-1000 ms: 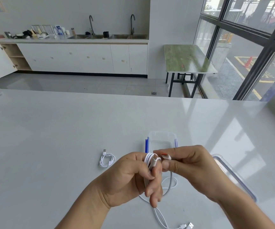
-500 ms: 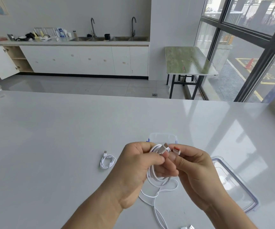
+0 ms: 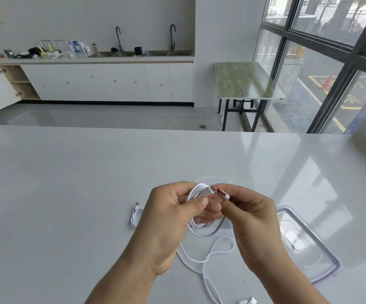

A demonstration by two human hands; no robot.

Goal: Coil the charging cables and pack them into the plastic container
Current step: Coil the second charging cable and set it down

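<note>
Behind left hand, right hand and white cable, clear container, lid alongside.

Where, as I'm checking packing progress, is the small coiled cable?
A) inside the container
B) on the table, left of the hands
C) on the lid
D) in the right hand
B: the small cable lies on the table just left of the left hand, outside the container and off the lid.
</note>
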